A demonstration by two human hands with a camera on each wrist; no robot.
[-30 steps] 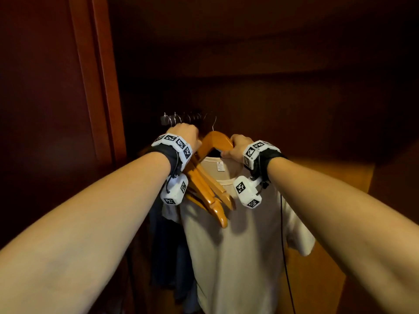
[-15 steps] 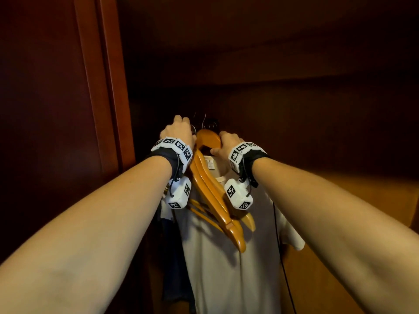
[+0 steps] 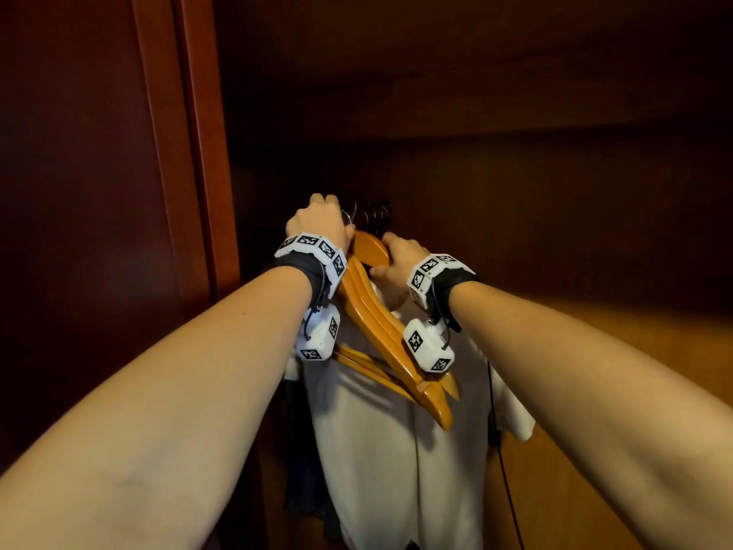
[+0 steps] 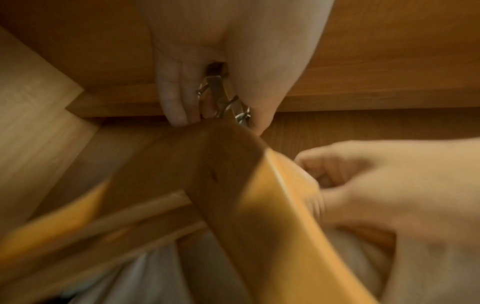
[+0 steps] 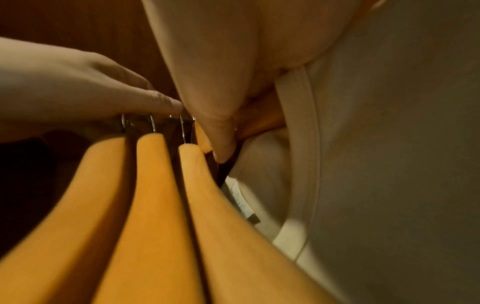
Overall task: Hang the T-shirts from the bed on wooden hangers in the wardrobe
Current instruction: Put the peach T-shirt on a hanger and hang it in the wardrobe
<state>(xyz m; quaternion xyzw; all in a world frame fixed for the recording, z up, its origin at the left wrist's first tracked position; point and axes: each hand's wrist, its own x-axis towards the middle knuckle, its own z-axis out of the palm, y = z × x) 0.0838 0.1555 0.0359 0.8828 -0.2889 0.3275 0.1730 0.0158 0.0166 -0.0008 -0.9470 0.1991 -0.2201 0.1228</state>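
Both arms reach up into the wardrobe (image 3: 186,152) at rail height. The left hand (image 3: 319,224) is at the rail (image 4: 221,96), its fingers curled about the metal hooks (image 5: 153,123) of a bunch of bare wooden hangers (image 3: 380,323); whether it grips the hooks or only steadies them cannot be told for certain, since the wrist view is blurred. In my judgement it holds the spare hangers aside to make a gap on the rail. The right hand (image 3: 396,264) pinches the neck of the loaded hanger (image 5: 259,121), thumb (image 5: 221,131) pressed down beside the nearest bare one and the fingers hidden behind the collar. The cream T-shirt (image 3: 404,450) hangs full length below that grip, collar and label turned toward the bare hangers (its own hook is not visible, so it cannot be confirmed as seated on the rail). A dark garment (image 3: 305,450) hangs to its left. The grip at the neck looks chosen to keep the shirt level while its hook is placed; the likely fault here is a hook catching a neighbour's.
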